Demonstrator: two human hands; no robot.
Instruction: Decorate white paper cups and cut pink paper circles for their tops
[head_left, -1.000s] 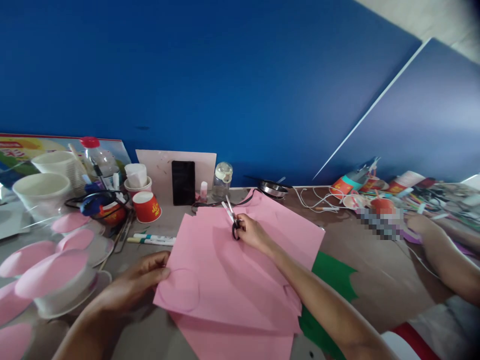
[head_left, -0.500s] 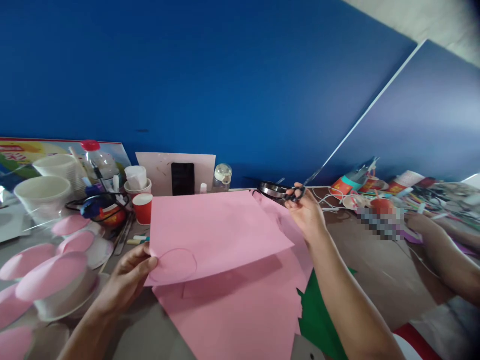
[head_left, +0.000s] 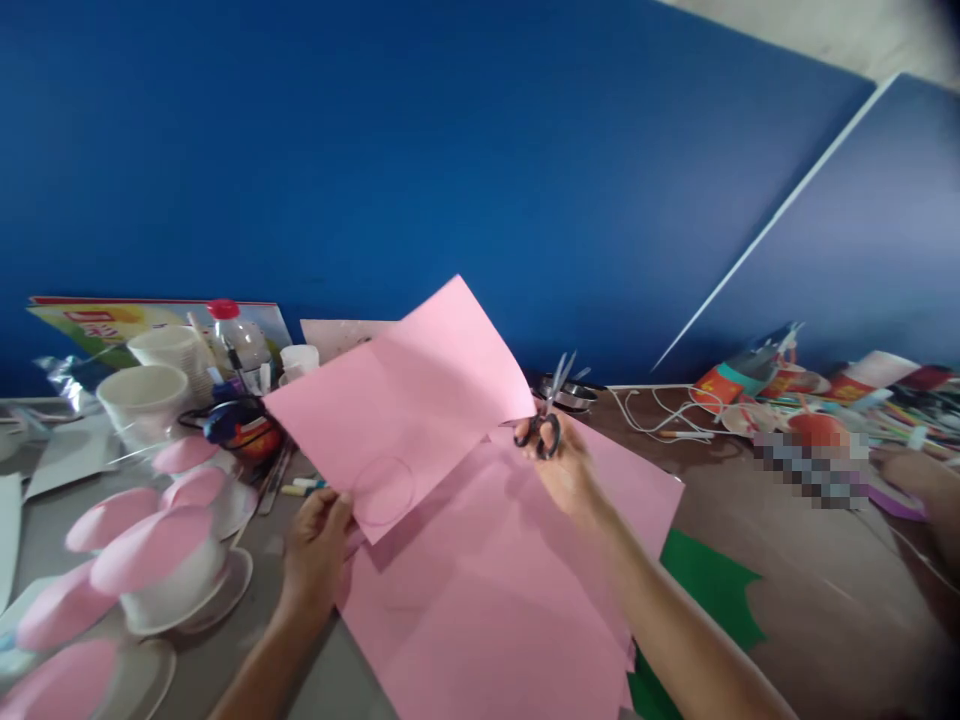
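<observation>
My left hand (head_left: 319, 540) pinches the lower left edge of a pink paper sheet (head_left: 420, 390), close to a circle drawn on it. The sheet is raised and tilted, one corner pointing up at the blue wall. My right hand (head_left: 562, 465) has its fingers in the black handles of a pair of scissors (head_left: 551, 405), whose blades point upward and are spread apart. The scissors are beside the sheet's right corner; whether they touch it I cannot tell. Below lie more pink sheets (head_left: 480, 620) on the table, with green paper (head_left: 712, 590) partly under them.
At left stand paper cups topped with pink discs (head_left: 154, 550), a stack of white cups (head_left: 142, 395) and a red-capped bottle (head_left: 244, 345). A tape roll (head_left: 574, 392) and white cable (head_left: 660, 420) lie behind my right hand. At far right is another person's arm (head_left: 919, 480).
The pink sheet has turned so its far corner rises higher. My right hand has come inward with the scissors, whose blades now point up and show spread. The view has shifted slightly left.
</observation>
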